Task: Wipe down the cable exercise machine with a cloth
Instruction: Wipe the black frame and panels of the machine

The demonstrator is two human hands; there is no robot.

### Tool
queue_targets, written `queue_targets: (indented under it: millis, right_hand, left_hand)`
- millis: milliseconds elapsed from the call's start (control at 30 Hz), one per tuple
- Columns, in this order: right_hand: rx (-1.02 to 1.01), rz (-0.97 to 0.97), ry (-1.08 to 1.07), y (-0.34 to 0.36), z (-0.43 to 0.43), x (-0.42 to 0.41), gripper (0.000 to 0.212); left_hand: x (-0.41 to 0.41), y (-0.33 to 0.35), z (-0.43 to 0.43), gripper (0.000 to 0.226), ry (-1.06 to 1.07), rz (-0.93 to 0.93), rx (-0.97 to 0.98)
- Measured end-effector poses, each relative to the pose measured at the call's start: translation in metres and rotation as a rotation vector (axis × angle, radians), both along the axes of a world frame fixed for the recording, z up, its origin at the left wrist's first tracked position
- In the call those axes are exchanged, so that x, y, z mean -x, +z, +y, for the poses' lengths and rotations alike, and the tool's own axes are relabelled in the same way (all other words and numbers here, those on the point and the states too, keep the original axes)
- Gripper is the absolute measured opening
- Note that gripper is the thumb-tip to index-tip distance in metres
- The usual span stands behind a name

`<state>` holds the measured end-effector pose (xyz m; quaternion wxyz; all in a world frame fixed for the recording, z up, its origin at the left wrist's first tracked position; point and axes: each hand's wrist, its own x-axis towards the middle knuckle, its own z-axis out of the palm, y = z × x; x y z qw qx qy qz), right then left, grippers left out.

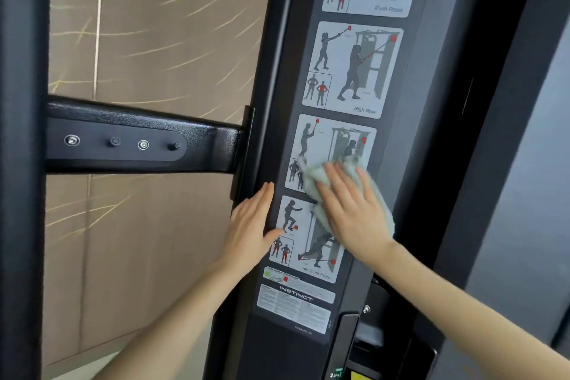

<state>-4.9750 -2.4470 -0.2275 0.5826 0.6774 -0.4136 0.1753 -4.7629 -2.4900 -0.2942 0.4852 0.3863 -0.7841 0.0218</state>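
Pale green cloth, crumpled, lies flat on the black column of the machine, over the lower exercise decals, pressed there by the right hand with fingers straight and slightly spread. Left hand, fingers straight and together, rests flat on the column's left edge beside the "Hip Glute Press" decal, holding nothing. Black crossbar with bolts joins the column from the left; tan patterned wall behind.
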Motion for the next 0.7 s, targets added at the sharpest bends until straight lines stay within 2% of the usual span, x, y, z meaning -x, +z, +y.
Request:
queue_targets:
  millis: [133,233,333,433,500,600,700]
  right_hand:
    - [-0.152,0.196,-0.037,-0.049,0.003,0.003,0.049]
    - [-0.133,0.251,-0.027,-0.027,0.003,0.001,0.049]
    - [-0.036,0.167,-0.017,0.029,-0.008,-0.015,0.046]
    - [0.065,0.058,-0.012,0.082,-0.021,-0.041,0.044]
    - [0.078,0.003,-0.020,0.094,-0.027,-0.056,0.043]
    - [0.017,0.037,-0.044,0.065,-0.033,-0.070,0.050]
    - [-0.114,0.183,-0.074,-0.004,-0.029,-0.071,0.052]
  left_hand:
    - [-0.002,-0.025,-0.008,0.099,0.068,-0.086,0.088]
    - [-0.003,-0.043,-0.009,0.094,0.109,-0.122,0.128]
    - [-0.006,-0.058,-0.015,0.094,0.130,-0.166,0.165]
    - [-0.010,-0.069,-0.020,0.108,0.110,-0.199,0.164]
    - [-0.013,-0.078,-0.024,0.115,0.114,-0.214,0.160]
    - [-0.018,-0.093,-0.027,0.116,0.116,-0.225,0.157]
    - [-0.019,-0.105,-0.029,0.109,0.137,-0.210,0.165]
